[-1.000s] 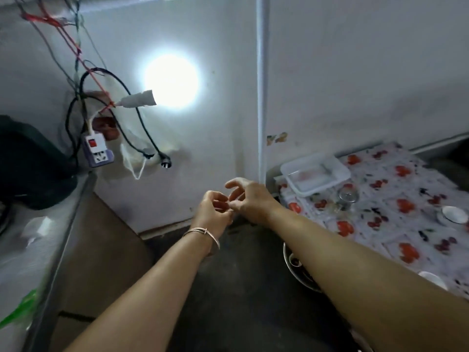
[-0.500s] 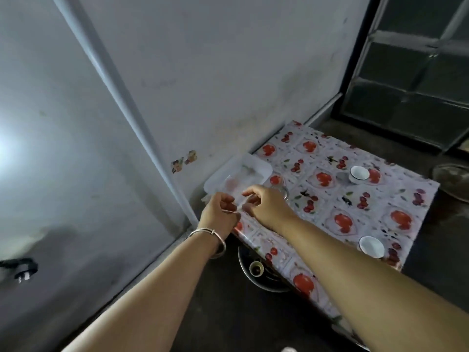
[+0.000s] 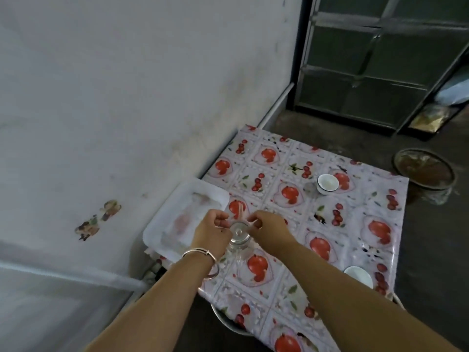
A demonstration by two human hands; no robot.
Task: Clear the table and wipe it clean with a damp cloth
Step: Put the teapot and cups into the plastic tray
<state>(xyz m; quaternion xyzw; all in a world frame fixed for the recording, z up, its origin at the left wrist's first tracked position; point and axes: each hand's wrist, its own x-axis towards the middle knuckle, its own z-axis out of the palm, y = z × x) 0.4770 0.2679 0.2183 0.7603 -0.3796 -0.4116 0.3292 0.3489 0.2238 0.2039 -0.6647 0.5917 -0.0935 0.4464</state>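
A low table (image 3: 355,214) under a fruit-print plastic cloth stands against the wall. My left hand (image 3: 213,231) and my right hand (image 3: 267,228) hover close together above a clear glass (image 3: 238,241) near the table's left edge. Both hands have their fingers pinched, and a thin clear strip (image 3: 239,214) seems to stretch between the fingertips; I cannot tell what it is. A white plastic tray (image 3: 158,237) lies on the table's corner by the wall. One small white bowl (image 3: 327,184) sits mid-table, and another (image 3: 358,275) is at the near right edge.
A metal basin (image 3: 224,317) pokes out from under the table's near edge. A round metal tray (image 3: 424,171) lies on the dark floor beyond the table. A metal-framed door (image 3: 368,59) fills the far right, and a white pipe (image 3: 76,276) runs along the wall.
My view has swung right, from the wall with the lamp and socket to the table. Both hands, still held together, have come over the glass.
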